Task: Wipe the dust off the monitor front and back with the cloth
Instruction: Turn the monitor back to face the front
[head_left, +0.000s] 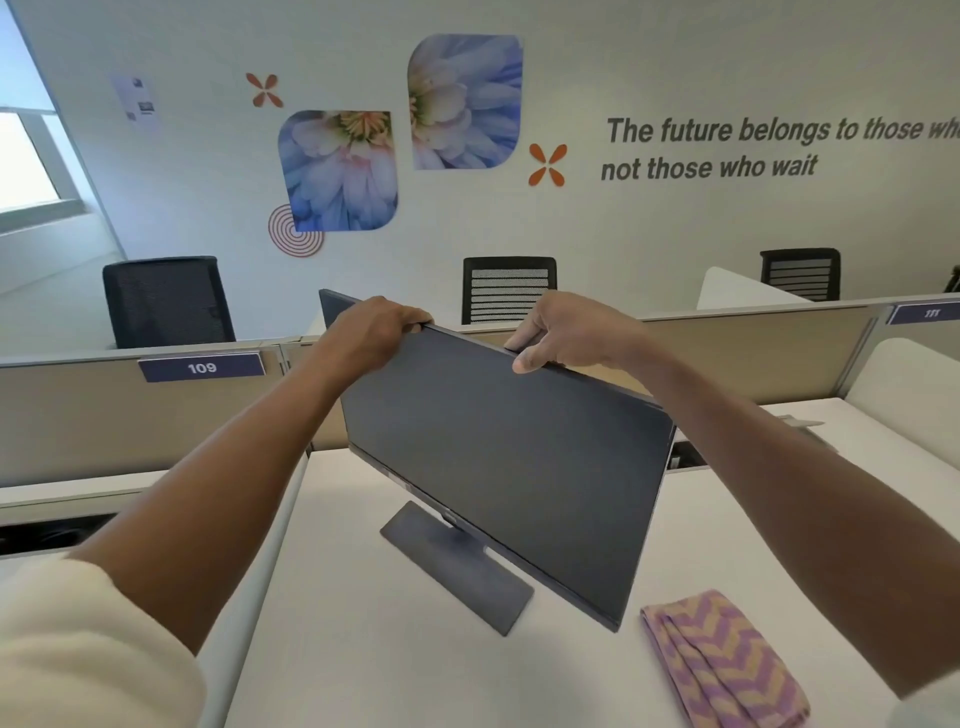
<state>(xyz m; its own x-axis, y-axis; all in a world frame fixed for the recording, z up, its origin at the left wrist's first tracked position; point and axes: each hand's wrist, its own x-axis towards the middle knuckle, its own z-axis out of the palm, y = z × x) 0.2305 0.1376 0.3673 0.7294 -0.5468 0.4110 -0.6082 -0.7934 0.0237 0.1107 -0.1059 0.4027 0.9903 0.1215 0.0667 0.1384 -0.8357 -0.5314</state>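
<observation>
Both hands (371, 332) (558, 332) grip the monitor's (498, 457) top edge.

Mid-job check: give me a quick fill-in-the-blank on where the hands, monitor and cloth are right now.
1. Both the left hand and the right hand grip the monitor along its ____ edge.
2. The folded cloth lies on the desk, held by ____ hand.
3. The monitor's screen is switched ____.
4. The partition label left of the monitor reads ____.

Missing words: top; neither; off; 109
</observation>
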